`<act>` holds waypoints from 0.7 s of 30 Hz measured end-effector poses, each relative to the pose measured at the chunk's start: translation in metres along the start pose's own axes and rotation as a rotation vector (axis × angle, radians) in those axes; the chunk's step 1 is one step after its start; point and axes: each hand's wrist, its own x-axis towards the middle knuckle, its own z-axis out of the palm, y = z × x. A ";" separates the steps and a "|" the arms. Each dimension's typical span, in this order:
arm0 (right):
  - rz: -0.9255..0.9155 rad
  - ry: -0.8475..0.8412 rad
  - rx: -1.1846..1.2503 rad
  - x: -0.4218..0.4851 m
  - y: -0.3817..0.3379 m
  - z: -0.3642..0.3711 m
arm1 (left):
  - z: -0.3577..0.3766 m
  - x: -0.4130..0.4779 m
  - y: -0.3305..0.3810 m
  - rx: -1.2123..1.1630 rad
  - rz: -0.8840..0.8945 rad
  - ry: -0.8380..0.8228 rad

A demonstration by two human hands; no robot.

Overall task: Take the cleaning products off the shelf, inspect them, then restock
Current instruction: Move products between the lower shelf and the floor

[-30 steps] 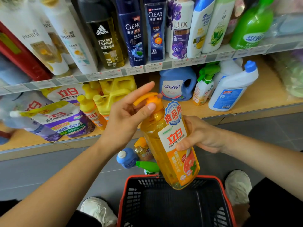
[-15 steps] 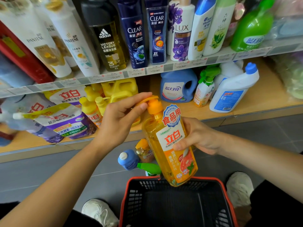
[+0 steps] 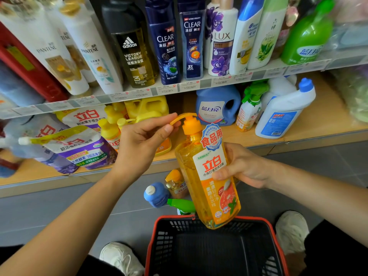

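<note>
Right hand (image 3: 246, 169) holds the orange 立白 bottle (image 3: 209, 170) marked 食品用; left hand (image 3: 142, 143) pinches its pump spout (image 3: 178, 118) in a narrow grip.

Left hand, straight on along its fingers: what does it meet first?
The left hand points right and slightly up, pinching the pump spout of the dish soap bottle. Going on, it would first meet the orange pump collar; past that probably the blue detergent jug, depth unclear.

Illumination: bright, even, diffuse; shadows soft. Wide-angle distortion bends the shelf edge (image 3: 179, 88). Corners are blurred; centre is sharp. Minor glare on bottle (image 3: 207, 176).
</note>
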 end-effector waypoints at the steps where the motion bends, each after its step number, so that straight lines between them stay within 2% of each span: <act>1: -0.003 -0.001 -0.005 0.000 0.000 0.000 | 0.000 0.000 0.000 -0.021 -0.009 -0.004; 5: -0.006 0.013 -0.012 0.001 -0.001 -0.001 | 0.000 0.001 -0.002 -0.137 -0.088 0.011; 9: -0.020 0.058 0.008 0.002 -0.001 0.001 | 0.007 -0.001 -0.005 -0.139 -0.154 0.063; 15: -0.082 0.256 -0.013 0.001 -0.002 0.000 | 0.036 -0.019 -0.014 -0.189 -0.479 0.000; 18: -0.129 0.323 -0.011 -0.001 -0.006 -0.001 | 0.044 -0.030 -0.021 -0.179 -0.633 -0.110; 21: -0.160 0.390 0.032 -0.003 -0.008 -0.002 | 0.057 -0.042 -0.028 -0.236 -0.706 -0.277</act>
